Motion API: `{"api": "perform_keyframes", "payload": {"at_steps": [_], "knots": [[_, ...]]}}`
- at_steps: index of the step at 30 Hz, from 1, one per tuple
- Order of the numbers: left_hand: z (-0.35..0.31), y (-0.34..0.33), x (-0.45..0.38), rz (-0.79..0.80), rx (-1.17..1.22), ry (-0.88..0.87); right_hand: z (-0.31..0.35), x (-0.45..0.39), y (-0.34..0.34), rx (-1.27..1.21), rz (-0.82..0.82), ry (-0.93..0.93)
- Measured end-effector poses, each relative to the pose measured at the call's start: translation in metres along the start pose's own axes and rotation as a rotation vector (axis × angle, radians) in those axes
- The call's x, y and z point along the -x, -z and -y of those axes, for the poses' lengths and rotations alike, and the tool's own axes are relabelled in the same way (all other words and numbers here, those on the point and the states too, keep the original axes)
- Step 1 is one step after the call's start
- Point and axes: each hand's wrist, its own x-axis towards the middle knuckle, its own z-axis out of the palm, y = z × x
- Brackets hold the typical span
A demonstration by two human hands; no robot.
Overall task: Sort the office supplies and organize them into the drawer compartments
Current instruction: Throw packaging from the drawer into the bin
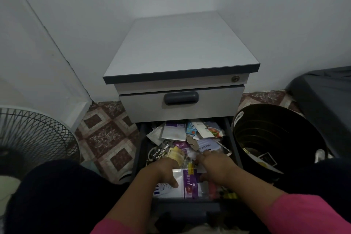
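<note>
The lower drawer [141, 150] of a grey cabinet stands pulled out, full of mixed supplies. Both hands are inside it near the front. My left hand [163, 171] grips the left edge of a clear packet with a purple label [187, 182], thumb on top. My right hand [214, 165] holds the packet's right edge, with its index finger stretched toward the pile. Behind the hands lie an alkaline battery pack [161, 153], a yellow item [177, 155], a blue carton [190, 129] and a white envelope [173, 131].
The upper drawer [218, 104] is closed, with a dark handle [181, 98]. A black bin [275, 138] stands right of the drawer and a fan grille [28, 135] at the left. My dark-clad knees flank the drawer on a patterned tile floor [106, 135].
</note>
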Motion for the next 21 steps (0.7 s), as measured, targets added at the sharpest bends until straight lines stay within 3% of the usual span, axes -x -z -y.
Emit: {"api": "perform_keyframes", "payload": {"at_steps": [5,8,10,14,18,21], "knots": [[0.001,0.007,0.001,-0.045,0.009,-0.019,0.001,0.002,0.005,-0.07,-0.163,0.017],[0.001,0.012,0.001,-0.051,0.01,0.009,0.002,0.003,0.002,-0.016,-0.119,0.099],[0.005,0.016,0.002,0.036,0.025,0.045,0.005,0.003,-0.001,0.061,-0.073,0.105],[0.012,0.025,0.003,0.306,-0.027,0.105,0.008,0.002,-0.003,0.139,-0.139,0.124],[0.011,0.023,0.003,0.207,-0.253,0.084,0.008,0.001,0.0,-0.072,-0.177,0.09],[0.011,0.025,0.006,0.105,-0.211,0.078,0.007,0.006,0.014,-0.458,-0.221,0.015]]}}
